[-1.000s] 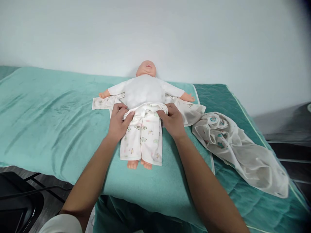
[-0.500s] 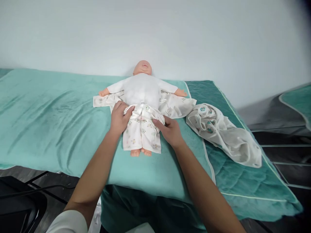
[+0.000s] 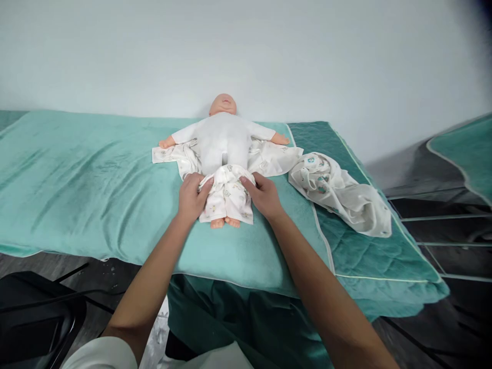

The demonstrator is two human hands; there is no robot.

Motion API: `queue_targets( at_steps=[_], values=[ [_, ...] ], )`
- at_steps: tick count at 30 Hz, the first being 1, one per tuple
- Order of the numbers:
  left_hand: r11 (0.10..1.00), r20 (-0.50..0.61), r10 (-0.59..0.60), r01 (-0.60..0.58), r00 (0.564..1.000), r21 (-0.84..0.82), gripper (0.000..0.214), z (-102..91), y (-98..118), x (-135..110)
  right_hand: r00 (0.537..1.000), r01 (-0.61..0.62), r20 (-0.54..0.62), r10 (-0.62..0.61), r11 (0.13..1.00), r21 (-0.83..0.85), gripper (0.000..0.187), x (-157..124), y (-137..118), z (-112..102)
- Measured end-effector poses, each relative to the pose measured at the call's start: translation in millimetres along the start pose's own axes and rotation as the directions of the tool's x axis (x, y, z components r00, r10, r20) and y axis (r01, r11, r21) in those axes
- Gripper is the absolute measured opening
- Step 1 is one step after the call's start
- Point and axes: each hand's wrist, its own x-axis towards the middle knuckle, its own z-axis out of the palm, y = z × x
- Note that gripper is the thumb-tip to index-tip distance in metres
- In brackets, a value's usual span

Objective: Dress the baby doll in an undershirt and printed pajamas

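Observation:
A baby doll (image 3: 225,136) with a white cloth body lies on its back, arms spread and feet toward me. White printed baby pants (image 3: 227,197) cover its legs, with the bare feet showing below the hems. My left hand (image 3: 193,193) pinches the waistband at the left side. At the opposite side my right hand (image 3: 263,193) grips the same waistband, thumb on top. The band sits at the lower belly, where a dark slot in the body shows above it. Under the doll's arms and back a printed baby shirt (image 3: 273,158) is spread out.
A bundled white cloth with teal prints (image 3: 340,195) lies at the right on the dark green quilted cover (image 3: 369,261). Light green fabric (image 3: 96,189) covers the bed, which meets a white wall behind. At lower left stands a black chair (image 3: 36,318).
Both hands have drawn the waistband down toward the feet, bunching the pants and baring the slot in the lower belly. The view has shifted slightly.

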Motion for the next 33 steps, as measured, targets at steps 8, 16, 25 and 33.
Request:
queue_targets(
  at_steps=[8, 16, 25, 33],
  values=[
    [0.982, 0.006, -0.169, 0.169, 0.986, -0.085, 0.028, -2.1, -2, 0, 0.974, -0.082, 0.217, 0.069, 0.995, 0.050, 0.056, -51, -14, -5],
    [0.958, 0.117, -0.238, 0.253, 0.964, -0.134, 0.035, -20.0, 9, -18, 0.959, 0.050, 0.284, -0.008, 0.989, -0.142, 0.097, -66, -22, -4],
    [0.951, 0.222, -0.243, 0.277, 0.944, -0.135, 0.039, -45.6, 27, -26, 0.964, 0.045, 0.262, 0.050, 0.937, -0.346, 0.058, -73, -59, -16],
    [0.869, 0.384, -0.321, 0.430, 0.866, -0.245, 0.045, -70.4, 57, -34, 0.907, 0.001, 0.399, 0.130, 0.950, -0.313, 0.039, -80, -86, -43]
  ],
)
